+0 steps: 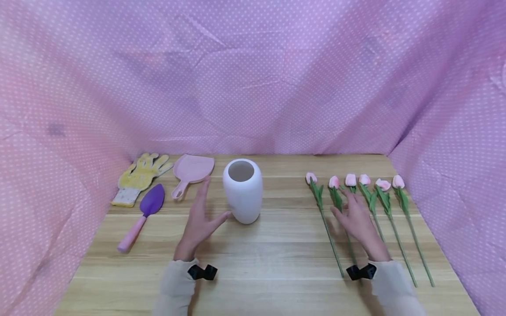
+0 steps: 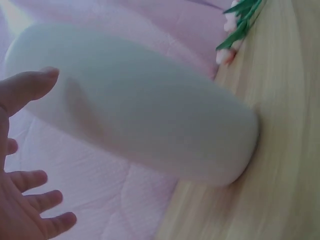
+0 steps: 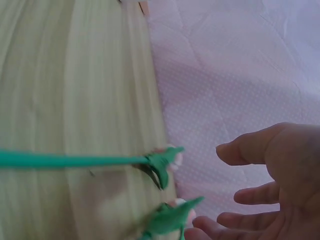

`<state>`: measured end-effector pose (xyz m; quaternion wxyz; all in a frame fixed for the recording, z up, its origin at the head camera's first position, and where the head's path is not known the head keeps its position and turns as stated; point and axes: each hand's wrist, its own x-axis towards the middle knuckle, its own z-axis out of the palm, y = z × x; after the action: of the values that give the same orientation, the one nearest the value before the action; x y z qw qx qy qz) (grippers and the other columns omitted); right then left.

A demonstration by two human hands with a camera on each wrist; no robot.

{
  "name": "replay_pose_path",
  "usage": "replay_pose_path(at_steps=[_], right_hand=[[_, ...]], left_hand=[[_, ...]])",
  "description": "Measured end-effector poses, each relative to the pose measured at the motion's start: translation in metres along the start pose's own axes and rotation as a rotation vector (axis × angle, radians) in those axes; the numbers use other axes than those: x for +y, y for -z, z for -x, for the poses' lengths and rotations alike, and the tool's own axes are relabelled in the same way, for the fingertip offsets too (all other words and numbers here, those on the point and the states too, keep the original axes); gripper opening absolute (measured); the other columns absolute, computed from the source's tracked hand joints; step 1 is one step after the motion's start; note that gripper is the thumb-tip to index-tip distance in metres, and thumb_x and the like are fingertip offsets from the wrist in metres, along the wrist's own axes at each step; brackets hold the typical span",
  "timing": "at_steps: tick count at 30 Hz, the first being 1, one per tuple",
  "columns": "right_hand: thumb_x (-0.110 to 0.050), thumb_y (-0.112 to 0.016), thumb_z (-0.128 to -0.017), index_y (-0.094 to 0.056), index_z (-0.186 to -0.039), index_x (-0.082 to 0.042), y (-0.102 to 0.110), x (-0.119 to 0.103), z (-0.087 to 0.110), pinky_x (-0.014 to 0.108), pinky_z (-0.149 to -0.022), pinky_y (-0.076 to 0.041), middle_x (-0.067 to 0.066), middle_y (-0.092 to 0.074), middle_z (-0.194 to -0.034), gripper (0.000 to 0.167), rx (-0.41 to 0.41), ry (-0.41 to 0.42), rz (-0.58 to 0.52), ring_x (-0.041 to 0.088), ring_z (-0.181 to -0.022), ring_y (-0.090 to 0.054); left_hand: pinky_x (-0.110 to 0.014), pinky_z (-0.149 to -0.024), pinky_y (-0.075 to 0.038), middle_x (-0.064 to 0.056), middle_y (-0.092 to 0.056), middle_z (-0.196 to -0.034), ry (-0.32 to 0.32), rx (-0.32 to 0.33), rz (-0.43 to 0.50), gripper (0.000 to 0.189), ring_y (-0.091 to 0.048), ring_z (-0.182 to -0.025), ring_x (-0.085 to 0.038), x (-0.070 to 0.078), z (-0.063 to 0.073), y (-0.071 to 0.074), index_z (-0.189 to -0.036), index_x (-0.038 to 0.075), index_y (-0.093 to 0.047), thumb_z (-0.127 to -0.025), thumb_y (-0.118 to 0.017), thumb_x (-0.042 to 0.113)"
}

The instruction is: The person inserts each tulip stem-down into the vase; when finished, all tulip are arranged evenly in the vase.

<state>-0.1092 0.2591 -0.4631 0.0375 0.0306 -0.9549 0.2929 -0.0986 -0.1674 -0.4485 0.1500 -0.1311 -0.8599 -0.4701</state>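
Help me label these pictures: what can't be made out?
Head: inside bottom of the vase, hidden by its front wall.
Head: most of the stem of the third tulip from the left, behind the right hand and wrist.
Left wrist: rest of the tulips, past the top edge.
Right wrist: rest of the lower tulip, past the bottom edge.

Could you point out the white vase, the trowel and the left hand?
White vase [image 1: 244, 197]: head view, on its side wall below the opening.
Trowel [image 1: 150, 204]: head view, on its purple blade.
Left hand [image 1: 197, 224]: head view, middle of the hand.

No readable text or labels
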Motion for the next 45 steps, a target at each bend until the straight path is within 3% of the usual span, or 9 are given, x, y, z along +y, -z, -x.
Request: replay_pose_path(at_steps=[8, 14, 20, 23, 27, 31, 35, 42, 45], right_hand=[[-0.022, -0.065, -0.095, -0.035, -0.148, 0.01, -0.02, -0.003, -0.005, 0.055, -0.081, -0.058, 0.038, -0.042, -0.143, 0.069, -0.08, -0.048, 0.007, 0.047, -0.105, -0.064], [-0.025, -0.064, -0.095, -0.03, -0.15, 0.01, -0.03, -0.007, -0.009, 0.051, -0.078, -0.057, 0.039, -0.044, -0.138, 0.073, -0.147, -0.08, 0.019, 0.044, -0.103, -0.062], [-0.026, -0.064, -0.095, -0.029, -0.15, 0.01, -0.034, -0.007, -0.01, 0.065, -0.097, -0.049, 0.042, -0.038, -0.144, 0.075, -0.178, -0.123, 0.047, 0.056, -0.125, -0.049], [-0.027, -0.061, -0.096, -0.028, -0.151, 0.01, -0.036, -0.007, -0.011, 0.066, -0.1, -0.048, 0.041, -0.038, -0.145, 0.074, -0.196, -0.144, 0.05, 0.056, -0.128, -0.046], [-0.027, -0.06, -0.096, -0.04, -0.143, 0.011, -0.039, -0.007, -0.013, 0.06, -0.09, -0.053, 0.039, -0.048, -0.134, 0.063, -0.206, -0.129, 0.075, 0.051, -0.117, -0.054], [-0.026, -0.062, -0.094, -0.056, -0.122, 0.008, -0.041, -0.008, -0.016, 0.049, -0.075, -0.054, 0.031, -0.055, -0.117, 0.044, -0.183, -0.101, 0.095, 0.038, -0.097, -0.058], [-0.024, -0.064, -0.092, -0.061, -0.112, 0.006, -0.044, -0.009, -0.02, 0.047, -0.073, -0.053, 0.028, -0.058, -0.109, 0.036, -0.161, -0.094, 0.094, 0.035, -0.091, -0.057], [-0.018, -0.065, -0.09, -0.067, -0.105, 0.006, -0.046, -0.012, -0.025, 0.046, -0.074, -0.052, 0.023, -0.061, -0.1, 0.028, -0.156, -0.121, 0.076, 0.033, -0.092, -0.056], [-0.015, -0.066, -0.089, -0.07, -0.104, 0.005, -0.046, -0.012, -0.026, 0.044, -0.073, -0.052, 0.021, -0.062, -0.098, 0.025, -0.159, -0.136, 0.079, 0.031, -0.091, -0.056]], left_hand=[[-0.06, -0.108, -0.044, -0.023, -0.037, -0.158, -0.168, 0.062, 0.048, 0.108, -0.04, -0.143, -0.04, -0.003, -0.006, -0.025, -0.156, 0.005, -0.03, -0.067, -0.09, 0.007], [-0.052, -0.109, -0.045, -0.016, -0.04, -0.159, -0.181, 0.083, 0.059, 0.107, -0.04, -0.146, -0.021, 0.003, -0.009, -0.027, -0.156, 0.008, -0.03, -0.068, -0.09, 0.008], [-0.061, -0.106, -0.046, -0.02, -0.042, -0.157, -0.229, 0.112, 0.112, 0.105, -0.041, -0.144, -0.013, 0.005, -0.012, -0.033, -0.154, 0.002, -0.032, -0.067, -0.09, 0.003], [-0.051, -0.11, -0.049, -0.021, -0.043, -0.155, -0.238, 0.122, 0.123, 0.105, -0.041, -0.143, -0.007, 0.005, -0.011, -0.035, -0.154, 0.001, -0.032, -0.067, -0.09, 0.001], [-0.032, -0.113, -0.047, -0.023, -0.044, -0.153, -0.238, 0.131, 0.133, 0.106, -0.039, -0.142, 0.001, 0.006, -0.012, -0.036, -0.155, 0.001, -0.03, -0.066, -0.089, -0.001], [-0.044, -0.112, -0.049, -0.021, -0.045, -0.154, -0.205, 0.13, 0.14, 0.107, -0.038, -0.142, 0.003, 0.008, -0.013, -0.035, -0.156, 0.005, -0.029, -0.068, -0.089, -0.001], [-0.055, -0.108, -0.049, -0.02, -0.045, -0.153, -0.181, 0.13, 0.141, 0.109, -0.04, -0.142, -0.003, 0.011, -0.014, -0.034, -0.157, 0.007, -0.028, -0.067, -0.09, 0.001], [-0.059, -0.104, -0.051, -0.026, -0.039, -0.155, -0.197, 0.13, 0.071, 0.117, -0.045, -0.138, -0.039, 0.012, -0.015, -0.038, -0.156, 0.002, -0.025, -0.061, -0.094, 0.004], [-0.061, -0.101, -0.052, -0.029, -0.038, -0.155, -0.201, 0.129, 0.048, 0.119, -0.045, -0.136, -0.046, 0.013, -0.014, -0.04, -0.156, 0.0, -0.024, -0.06, -0.094, 0.005]])
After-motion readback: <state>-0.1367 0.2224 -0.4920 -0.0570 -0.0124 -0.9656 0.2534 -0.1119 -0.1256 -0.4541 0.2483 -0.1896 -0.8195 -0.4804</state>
